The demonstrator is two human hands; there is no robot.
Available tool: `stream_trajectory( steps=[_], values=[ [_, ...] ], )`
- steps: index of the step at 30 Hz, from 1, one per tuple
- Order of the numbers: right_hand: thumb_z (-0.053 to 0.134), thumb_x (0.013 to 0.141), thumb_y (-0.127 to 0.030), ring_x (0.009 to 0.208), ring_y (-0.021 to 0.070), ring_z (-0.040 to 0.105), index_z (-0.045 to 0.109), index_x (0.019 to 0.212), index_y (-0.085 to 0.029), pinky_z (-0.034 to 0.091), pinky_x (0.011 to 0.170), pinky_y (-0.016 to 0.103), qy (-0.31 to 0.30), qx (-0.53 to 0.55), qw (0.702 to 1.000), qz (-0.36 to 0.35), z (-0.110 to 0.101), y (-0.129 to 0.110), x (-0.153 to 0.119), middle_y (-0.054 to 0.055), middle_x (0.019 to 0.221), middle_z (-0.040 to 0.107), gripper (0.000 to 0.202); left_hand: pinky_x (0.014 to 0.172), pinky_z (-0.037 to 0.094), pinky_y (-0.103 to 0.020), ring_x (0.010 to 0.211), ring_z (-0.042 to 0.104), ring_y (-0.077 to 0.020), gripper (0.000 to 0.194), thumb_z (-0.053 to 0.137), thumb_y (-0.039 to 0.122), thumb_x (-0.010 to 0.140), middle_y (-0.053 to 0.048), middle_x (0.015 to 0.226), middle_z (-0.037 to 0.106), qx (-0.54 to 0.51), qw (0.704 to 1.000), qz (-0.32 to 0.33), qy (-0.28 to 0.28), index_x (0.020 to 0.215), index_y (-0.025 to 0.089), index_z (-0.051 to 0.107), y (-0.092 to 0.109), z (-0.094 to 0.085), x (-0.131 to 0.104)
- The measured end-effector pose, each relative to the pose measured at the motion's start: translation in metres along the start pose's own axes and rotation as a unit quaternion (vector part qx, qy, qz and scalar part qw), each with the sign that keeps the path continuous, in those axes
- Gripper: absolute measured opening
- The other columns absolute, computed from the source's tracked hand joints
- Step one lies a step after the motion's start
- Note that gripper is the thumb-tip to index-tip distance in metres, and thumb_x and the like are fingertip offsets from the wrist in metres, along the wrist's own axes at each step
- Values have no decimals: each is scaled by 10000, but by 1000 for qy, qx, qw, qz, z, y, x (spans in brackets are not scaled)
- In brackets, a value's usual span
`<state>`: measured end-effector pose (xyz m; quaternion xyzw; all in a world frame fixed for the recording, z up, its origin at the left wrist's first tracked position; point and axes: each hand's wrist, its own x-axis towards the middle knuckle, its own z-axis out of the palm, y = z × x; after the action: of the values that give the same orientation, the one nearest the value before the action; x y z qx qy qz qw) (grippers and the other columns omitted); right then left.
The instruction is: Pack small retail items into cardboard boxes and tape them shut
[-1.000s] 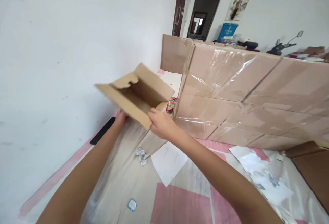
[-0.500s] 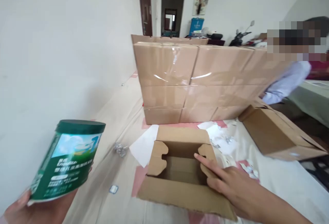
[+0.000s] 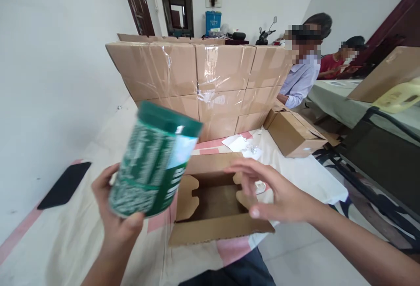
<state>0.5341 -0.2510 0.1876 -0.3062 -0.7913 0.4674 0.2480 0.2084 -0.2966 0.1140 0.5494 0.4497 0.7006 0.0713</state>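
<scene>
My left hand (image 3: 123, 216) grips a green tin (image 3: 152, 163) by its lower part, thumb in front. The tin is tilted, its dark green lid up, and dense small print faces me. Below and to its right stands a small cardboard box (image 3: 221, 227) with its flaps spread and its inside showing bare cardboard. Over the box's right flap hovers my right hand (image 3: 269, 190), its fingers apart and nothing held. Whether a fingertip touches the flap I cannot tell.
A taped cardboard partition (image 3: 223, 67) stands behind the box. Another cardboard carton (image 3: 292, 133) lies to the right, near a person in a light shirt (image 3: 305, 76). A black phone-like slab (image 3: 65, 185) lies by the left wall. White paper (image 3: 234, 142) lies behind the box.
My left hand has brought the tin up and right, turning it from its picture side to small print. My right hand has lifted off the box's flap. The view has swung right.
</scene>
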Motion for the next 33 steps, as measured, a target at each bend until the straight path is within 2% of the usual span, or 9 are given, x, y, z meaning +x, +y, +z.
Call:
stream_trajectory(
  steps=[3, 6, 9, 12, 14, 19, 24, 29, 33],
  values=[
    [822, 735, -631, 1170, 268, 657, 343, 1550, -298, 582, 889, 393, 6, 247, 969, -14, 28, -10, 39, 151, 1512, 521, 1002, 1098, 468, -500, 1310, 549, -319, 877, 857, 465, 698, -106, 1421, 525, -5, 989, 115, -92, 1465, 308, 460, 18, 31, 3],
    [791, 780, -597, 1212, 289, 648, 485, 1434, -244, 528, 1040, 483, 75, 323, 943, -25, 40, -7, 60, 131, 1385, 635, 804, 1180, 371, -593, 1484, 378, -355, 870, 792, 490, 817, -118, 1596, 374, 6, 954, 169, -249, 1546, 373, 331, 19, 38, 4],
    [850, 714, -554, 1249, 323, 624, 496, 1412, -213, 503, 1066, 509, 120, 223, 967, -35, 29, 0, 58, 141, 1361, 645, 853, 1170, 364, -620, 1489, 349, -370, 846, 541, 717, 894, -143, 1627, 348, 48, 916, 104, -384, 1596, 351, 242, 1, 23, 4],
    [926, 610, -448, 1332, 348, 547, 419, 1495, -227, 447, 1117, 511, 110, -19, 992, -57, 14, 5, 50, 138, 1446, 571, 1044, 1162, 337, -644, 1497, 271, -403, 648, 414, 736, 936, -91, 1608, 398, 149, 863, 63, -479, 1457, 365, 517, -19, 9, 0],
    [923, 591, -398, 1343, 360, 519, 395, 1526, -270, 442, 1106, 519, 71, -176, 981, -39, 12, 7, 47, 121, 1464, 543, 1081, 1188, 275, -661, 1508, 225, -408, 489, 439, 674, 965, -42, 1571, 451, 185, 827, 80, -524, 1274, 380, 678, -26, 8, -4],
    [878, 591, -452, 1190, 374, 563, 460, 1464, -223, 512, 926, 531, -20, -358, 932, 56, 26, 10, 47, 144, 1280, 603, 995, 1222, 180, -687, 1514, 240, -403, 333, 593, 538, 936, -48, 1530, 506, 160, 832, 133, -514, 1174, 345, 724, -40, 13, -9],
    [862, 586, -472, 1209, 386, 519, 445, 1443, -171, 496, 923, 534, -53, -399, 909, 107, 35, 3, 55, 166, 1269, 588, 999, 1177, 293, -688, 1560, 166, -397, 382, 426, 464, 1014, -83, 1707, 232, 44, 879, 96, -465, 1118, 260, 732, -63, 12, -10],
    [854, 592, -468, 1197, 396, 522, 449, 1433, -158, 513, 870, 512, -80, -420, 891, 151, 38, -4, 60, 179, 1262, 575, 984, 1189, 281, -700, 1545, 246, -413, 431, 392, 483, 1007, -103, 1702, 237, -59, 923, 82, -371, 972, 220, 731, -79, 16, -20],
    [863, 583, -498, 1232, 382, 522, 390, 1496, -207, 513, 883, 476, -100, -396, 901, 147, 27, -10, 62, 173, 1355, 539, 1069, 1196, 253, -698, 1548, 238, -426, 413, 412, 520, 989, -88, 1709, 219, -92, 936, 51, -336, 961, 231, 706, -84, 18, -33]
  ],
)
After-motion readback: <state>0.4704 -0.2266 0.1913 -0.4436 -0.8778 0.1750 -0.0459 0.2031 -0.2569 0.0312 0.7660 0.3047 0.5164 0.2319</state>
